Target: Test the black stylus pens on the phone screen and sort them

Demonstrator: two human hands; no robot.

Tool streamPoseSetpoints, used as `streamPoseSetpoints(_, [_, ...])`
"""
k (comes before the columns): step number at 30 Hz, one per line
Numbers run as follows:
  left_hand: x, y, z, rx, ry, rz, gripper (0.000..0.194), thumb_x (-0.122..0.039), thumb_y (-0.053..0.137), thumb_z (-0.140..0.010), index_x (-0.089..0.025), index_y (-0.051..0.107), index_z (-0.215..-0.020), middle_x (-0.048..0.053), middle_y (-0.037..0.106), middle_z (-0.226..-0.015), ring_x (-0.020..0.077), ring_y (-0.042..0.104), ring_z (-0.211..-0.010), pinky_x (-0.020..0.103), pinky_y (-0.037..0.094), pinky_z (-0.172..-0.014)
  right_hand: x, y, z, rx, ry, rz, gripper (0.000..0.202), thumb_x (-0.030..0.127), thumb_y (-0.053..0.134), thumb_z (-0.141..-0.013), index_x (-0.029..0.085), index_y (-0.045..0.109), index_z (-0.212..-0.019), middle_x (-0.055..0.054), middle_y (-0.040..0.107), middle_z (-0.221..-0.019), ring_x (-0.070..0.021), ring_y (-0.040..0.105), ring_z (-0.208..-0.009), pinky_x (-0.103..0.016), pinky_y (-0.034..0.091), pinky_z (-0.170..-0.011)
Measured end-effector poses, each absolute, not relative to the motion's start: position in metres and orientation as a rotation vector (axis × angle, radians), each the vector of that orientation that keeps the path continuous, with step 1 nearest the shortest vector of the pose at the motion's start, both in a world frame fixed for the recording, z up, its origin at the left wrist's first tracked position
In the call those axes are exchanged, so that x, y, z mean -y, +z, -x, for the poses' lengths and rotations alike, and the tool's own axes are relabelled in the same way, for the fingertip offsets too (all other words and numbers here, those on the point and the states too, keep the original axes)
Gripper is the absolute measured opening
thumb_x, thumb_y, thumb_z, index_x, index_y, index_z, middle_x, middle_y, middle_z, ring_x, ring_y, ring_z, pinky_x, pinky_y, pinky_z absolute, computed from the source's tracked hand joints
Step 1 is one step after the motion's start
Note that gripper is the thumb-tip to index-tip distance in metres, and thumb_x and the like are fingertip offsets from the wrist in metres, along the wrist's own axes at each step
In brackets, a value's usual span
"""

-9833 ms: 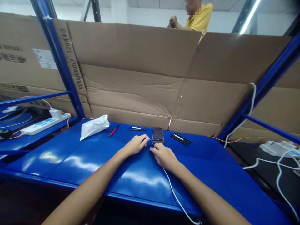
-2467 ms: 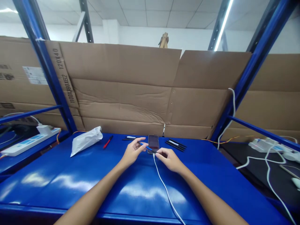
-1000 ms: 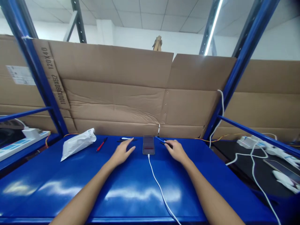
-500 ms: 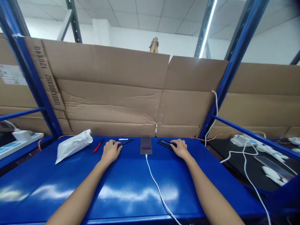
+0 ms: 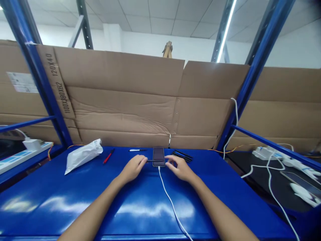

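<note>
Hands meet at phone (image 5: 158, 156) on blue table (image 5: 75, 194).
Left hand (image 5: 132, 167) pinches a thin black stylus (image 5: 153, 161) lying across phone's near end; right hand (image 5: 181, 168) loosely curled, empty, just right of phone.

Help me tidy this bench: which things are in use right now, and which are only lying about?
In use:
left hand holding a thin black stick
right hand beside the phone
white cable plugged into the phone

Lying about:
white bag
red pen
bundle of black sticks
</note>
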State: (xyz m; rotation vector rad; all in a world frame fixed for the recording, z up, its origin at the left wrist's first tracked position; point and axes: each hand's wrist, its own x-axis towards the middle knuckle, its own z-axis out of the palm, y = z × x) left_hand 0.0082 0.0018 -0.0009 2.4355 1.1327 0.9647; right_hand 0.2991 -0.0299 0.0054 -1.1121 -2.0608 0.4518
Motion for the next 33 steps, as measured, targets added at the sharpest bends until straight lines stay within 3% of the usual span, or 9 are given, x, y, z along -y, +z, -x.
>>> streamPoseSetpoints(5, [0.014,0.002,-0.023,-1.059,0.869,-2.427,0.044,-0.043,0.034,-0.107,-0.022,0.068,-0.089,0.005,0.071,-0.089,0.0241,0.062,-0.086,0.032,0.043,-0.080,0.041,0.007,-0.281,2.130,0.486,1.016,0.026,0.039,0.054,-0.102,0.021,0.071,-0.109,-0.007,0.074,-0.107,-0.0213,0.066,-0.095,-0.031,0.048,-0.086])
streamPoseSetpoints(8, [0.016,0.001,-0.024,-0.992,0.857,-2.383,0.037,-0.044,0.040,-0.106,-0.022,0.070,-0.103,0.006,0.073,-0.098,0.0243,0.065,-0.091,0.031,0.046,-0.083,0.039,0.006,-0.284,2.152,0.520,1.050,0.037,0.043,0.048,-0.105,0.019,0.072,-0.091,-0.004,0.074,-0.089,-0.0192,0.066,-0.081,-0.029,0.046,-0.078])
streamPoseSetpoints(12, [0.018,0.000,-0.025,-0.884,0.932,-2.369,0.029,-0.043,0.052,-0.101,-0.024,0.071,-0.113,0.006,0.075,-0.108,0.0251,0.068,-0.099,0.031,0.048,-0.088,0.036,0.002,-0.287,2.173,0.571,1.121,0.061,0.047,0.031,-0.109,0.019,0.061,-0.065,0.000,0.063,-0.063,-0.0164,0.057,-0.063,-0.027,0.039,-0.067])
streamPoseSetpoints(18, [0.022,0.005,-0.026,-0.829,0.852,-2.360,0.035,-0.042,0.046,-0.104,-0.024,0.074,-0.112,0.005,0.077,-0.106,0.0248,0.070,-0.095,0.029,0.048,-0.085,0.036,0.004,-0.286,2.230,0.482,1.089,0.051,0.045,0.036,-0.108,0.019,0.060,-0.072,-0.001,0.063,-0.070,-0.0166,0.056,-0.067,-0.027,0.037,-0.066])
streamPoseSetpoints(24, [0.023,0.007,-0.024,-0.885,0.767,-2.353,0.044,-0.045,0.039,-0.106,-0.021,0.075,-0.099,0.002,0.074,-0.083,0.0206,0.065,-0.074,0.025,0.044,-0.069,0.040,0.010,-0.285,2.223,0.479,0.997,0.037,0.043,0.044,-0.106,0.019,0.067,-0.090,-0.005,0.069,-0.090,-0.0180,0.060,-0.080,-0.027,0.042,-0.075])
streamPoseSetpoints(27, [0.021,0.004,-0.024,-0.890,0.770,-2.357,0.037,-0.045,0.045,-0.104,-0.021,0.073,-0.110,0.003,0.075,-0.089,0.0205,0.066,-0.076,0.026,0.045,-0.071,0.039,0.009,-0.287,2.207,0.478,1.037,0.043,0.045,0.043,-0.106,0.019,0.064,-0.080,-0.004,0.067,-0.084,-0.0175,0.059,-0.076,-0.027,0.041,-0.072])
streamPoseSetpoints(31, [0.019,0.002,-0.025,-0.880,0.832,-2.382,0.033,-0.044,0.052,-0.101,-0.023,0.069,-0.119,0.006,0.074,-0.113,0.0235,0.067,-0.097,0.028,0.047,-0.087,0.034,0.004,-0.289,2.165,0.508,1.127,0.055,0.049,0.033,-0.108,0.019,0.052,-0.065,0.000,0.057,-0.066,-0.0157,0.052,-0.064,-0.028,0.036,-0.065])
streamPoseSetpoints(33, [0.019,0.003,-0.025,-0.910,0.816,-2.378,0.035,-0.046,0.049,-0.102,-0.022,0.070,-0.118,0.005,0.075,-0.105,0.0223,0.067,-0.092,0.028,0.047,-0.085,0.033,0.003,-0.289,2.135,0.520,1.112,0.054,0.049,0.029,-0.109,0.020,0.050,-0.068,0.000,0.055,-0.067,-0.0158,0.050,-0.064,-0.028,0.035,-0.064])
